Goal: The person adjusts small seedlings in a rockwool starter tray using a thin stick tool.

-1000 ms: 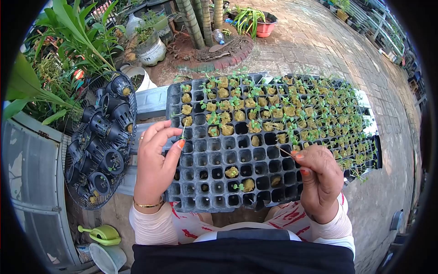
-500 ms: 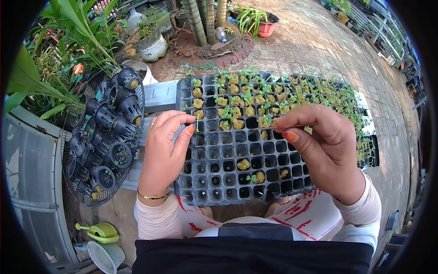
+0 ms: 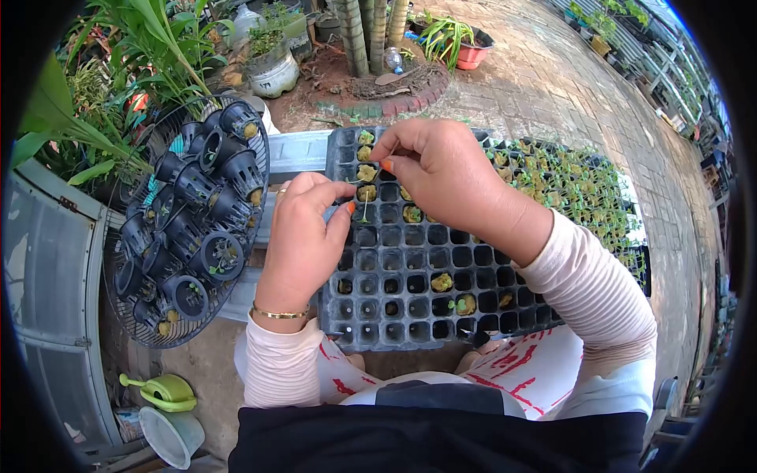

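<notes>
A black seedling tray (image 3: 382, 258) lies in front of me, with small green seedlings in yellowish sponge plugs in many of its cells. My left hand (image 3: 303, 236) is at the tray's left side, thumb and forefinger slightly apart beside a sponge plug (image 3: 367, 192) with a thin pale stem. Over the upper left cells, my right hand (image 3: 441, 169) pinches what looks like a thin stick (image 3: 396, 147), mostly hidden by the fingers. Another sponge plug (image 3: 367, 173) sits between the two hands. Lower in the tray is a plug with a leafy seedling (image 3: 466, 304).
On the left stands a wire basket (image 3: 260, 169) heaped with black net pots (image 3: 222, 256). A green watering can (image 3: 168, 392) and a pale bucket (image 3: 172, 437) are below it. A metal support (image 3: 296, 154) runs under the tray. Potted plants and tree trunks (image 3: 351, 39) stand beyond.
My right hand has moved left and away from me, from mid-tray to the upper left cells. My left hand stays beside the same plug. The view has shifted slightly.
</notes>
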A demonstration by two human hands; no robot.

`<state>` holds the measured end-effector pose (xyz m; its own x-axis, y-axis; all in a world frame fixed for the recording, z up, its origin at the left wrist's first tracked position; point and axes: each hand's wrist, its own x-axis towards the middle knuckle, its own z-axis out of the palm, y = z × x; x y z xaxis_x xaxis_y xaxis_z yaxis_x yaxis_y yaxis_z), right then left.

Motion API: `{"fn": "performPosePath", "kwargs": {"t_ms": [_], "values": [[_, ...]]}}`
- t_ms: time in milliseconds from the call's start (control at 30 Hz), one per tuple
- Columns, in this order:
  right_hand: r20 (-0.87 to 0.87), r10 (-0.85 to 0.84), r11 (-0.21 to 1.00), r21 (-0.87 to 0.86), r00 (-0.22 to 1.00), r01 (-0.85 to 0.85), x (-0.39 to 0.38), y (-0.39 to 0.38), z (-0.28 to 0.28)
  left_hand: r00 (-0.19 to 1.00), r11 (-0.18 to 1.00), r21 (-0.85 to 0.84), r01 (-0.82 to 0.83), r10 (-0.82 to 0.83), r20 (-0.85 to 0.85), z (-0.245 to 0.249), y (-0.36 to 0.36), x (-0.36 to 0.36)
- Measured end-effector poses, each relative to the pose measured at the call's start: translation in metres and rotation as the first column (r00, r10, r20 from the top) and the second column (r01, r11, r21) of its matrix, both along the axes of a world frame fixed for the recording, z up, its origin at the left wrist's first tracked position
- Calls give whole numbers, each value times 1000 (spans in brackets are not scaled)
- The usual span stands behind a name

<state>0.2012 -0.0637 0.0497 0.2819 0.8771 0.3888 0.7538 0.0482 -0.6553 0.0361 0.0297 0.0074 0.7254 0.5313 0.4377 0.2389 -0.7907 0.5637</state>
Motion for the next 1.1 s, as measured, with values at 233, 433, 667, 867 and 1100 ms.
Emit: {"fn": "performPosePath", "kwargs": {"t_ms": [233, 433, 667, 867, 1100], "values": [[24, -3, 999, -38, 1000, 4, 4, 1, -6, 1000, 1000, -5, 11, -11, 29, -7, 3, 2], [-6, -35, 997, -69, 999, 34, 0, 3, -4, 998, 991, -130, 18, -11, 55, -8, 1, 4], [86, -12, 998, -61, 996, 17, 0, 6, -6, 996, 992, -127, 22, -11, 87, -11, 1, 5], [120, 18, 997, -72, 993, -9, 3, 8, -8, 996, 992, -122, 34, -23, 88, -11, 2, 5], [105, 10, 991, -134, 994, 4, 3, 13, -10, 996, 990, -134, 33, -20, 92, -10, 1, 5]]}}
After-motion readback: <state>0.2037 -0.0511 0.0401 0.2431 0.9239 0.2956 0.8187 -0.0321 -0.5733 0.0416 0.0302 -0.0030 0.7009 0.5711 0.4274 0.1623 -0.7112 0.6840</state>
